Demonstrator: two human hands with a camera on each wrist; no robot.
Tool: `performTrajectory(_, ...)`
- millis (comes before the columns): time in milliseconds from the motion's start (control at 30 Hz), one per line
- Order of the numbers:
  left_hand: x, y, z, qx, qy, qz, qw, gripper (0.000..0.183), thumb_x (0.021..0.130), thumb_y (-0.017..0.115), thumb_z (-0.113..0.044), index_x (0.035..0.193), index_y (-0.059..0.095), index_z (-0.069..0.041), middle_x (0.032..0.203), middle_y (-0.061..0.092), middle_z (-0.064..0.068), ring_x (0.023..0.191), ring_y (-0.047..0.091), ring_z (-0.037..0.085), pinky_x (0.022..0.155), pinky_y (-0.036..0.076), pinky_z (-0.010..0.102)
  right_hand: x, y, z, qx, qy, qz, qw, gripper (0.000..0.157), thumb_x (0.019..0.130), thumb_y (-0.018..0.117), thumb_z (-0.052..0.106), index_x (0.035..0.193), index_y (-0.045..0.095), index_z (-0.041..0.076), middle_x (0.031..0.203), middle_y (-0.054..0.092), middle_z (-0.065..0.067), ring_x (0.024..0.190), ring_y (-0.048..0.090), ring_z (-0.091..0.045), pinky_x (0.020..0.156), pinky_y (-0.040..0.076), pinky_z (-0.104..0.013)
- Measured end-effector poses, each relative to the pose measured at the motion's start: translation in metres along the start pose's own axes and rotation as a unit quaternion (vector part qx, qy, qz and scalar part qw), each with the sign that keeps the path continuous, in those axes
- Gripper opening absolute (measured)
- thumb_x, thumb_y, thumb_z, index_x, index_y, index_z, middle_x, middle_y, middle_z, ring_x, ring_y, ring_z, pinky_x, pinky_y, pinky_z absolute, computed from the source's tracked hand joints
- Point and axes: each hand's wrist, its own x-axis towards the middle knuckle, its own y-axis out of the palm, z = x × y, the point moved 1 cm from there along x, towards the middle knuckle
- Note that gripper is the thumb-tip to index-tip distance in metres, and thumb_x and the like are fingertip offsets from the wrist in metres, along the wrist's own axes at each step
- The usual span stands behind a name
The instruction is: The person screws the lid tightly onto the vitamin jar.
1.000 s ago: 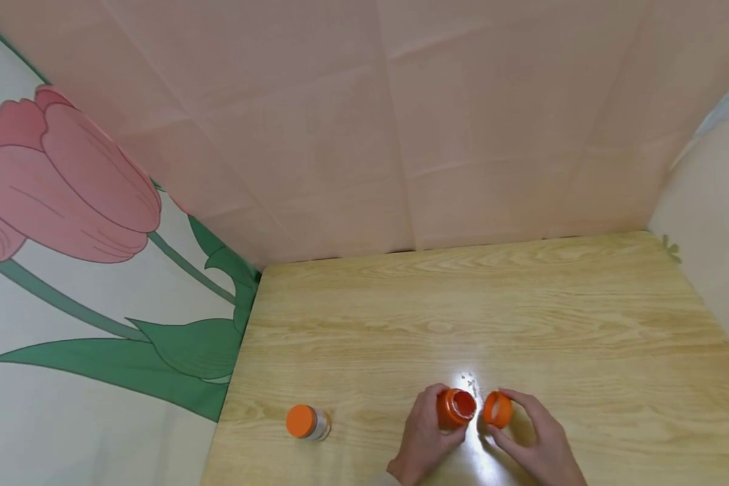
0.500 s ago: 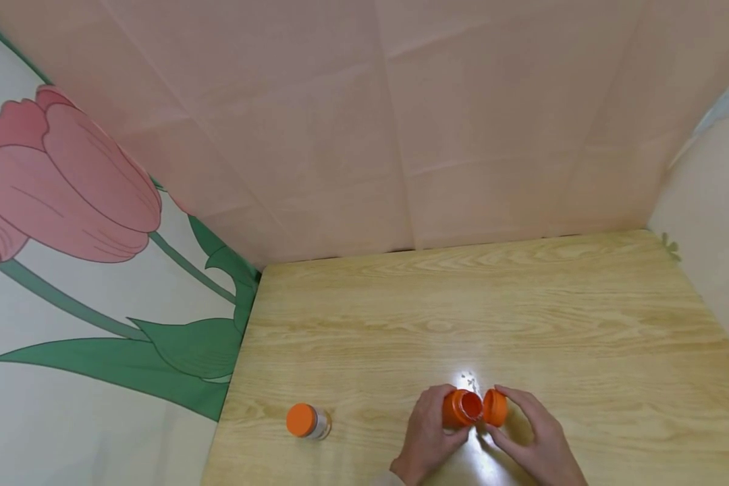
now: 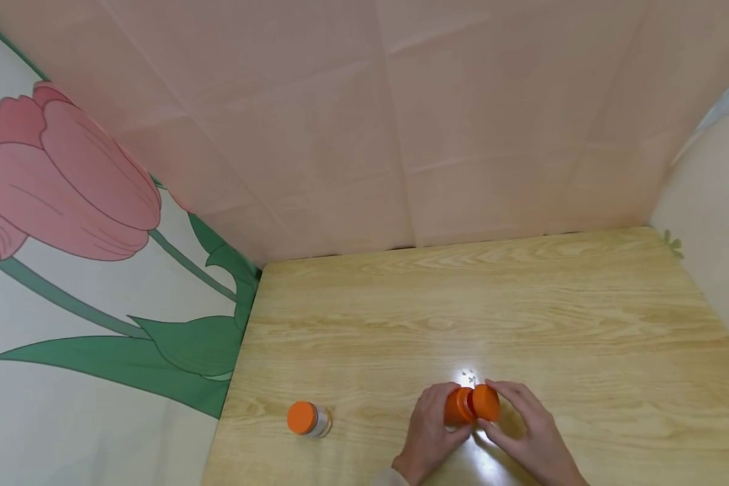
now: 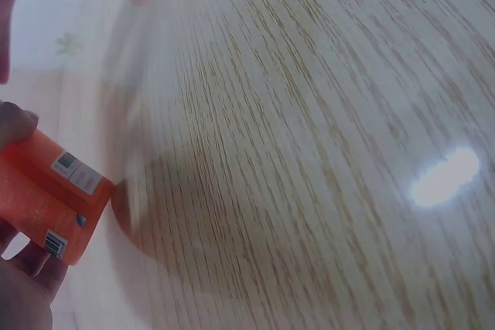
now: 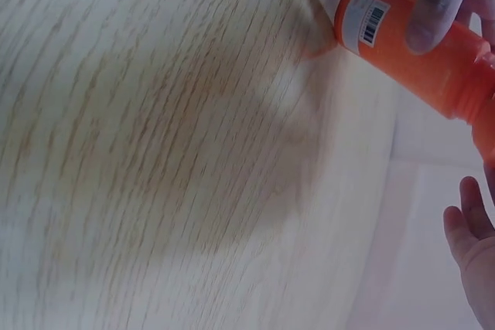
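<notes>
With our left hand (image 3: 427,424) curled round the orange cylindrical plastic bottle (image 3: 455,408), we see its long axis lean toward our right hand (image 3: 531,432), whose fingertips pinch the round orange plastic cap (image 3: 487,403) right at the mouth.

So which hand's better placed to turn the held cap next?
Probably the right hand: it pinches the orange cap at the top end of the bottle, which the left hand grips and could steady.
</notes>
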Motion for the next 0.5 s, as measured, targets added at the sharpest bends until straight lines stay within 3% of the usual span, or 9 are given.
performTrajectory(500, -0.0008, 0.0051, 0.0030, 0.017, 0.008, 0.003, 0.9998, 0.063, 0.071, 0.086, -0.033, 0.124, 0.055, -0.017, 0.116, 0.065, -0.006, 0.104, 0.061, 0.008, 0.095, 0.049, 0.020, 0.0007, 0.0060, -0.0028, -0.026, 0.017, 0.011, 0.999, 0.072, 0.058, 0.092, 0.005, 0.125, 0.065, 0.009, 0.115, 0.062, 0.000, 0.112, 0.050, 0.009, 0.102, 0.029, 0.002)
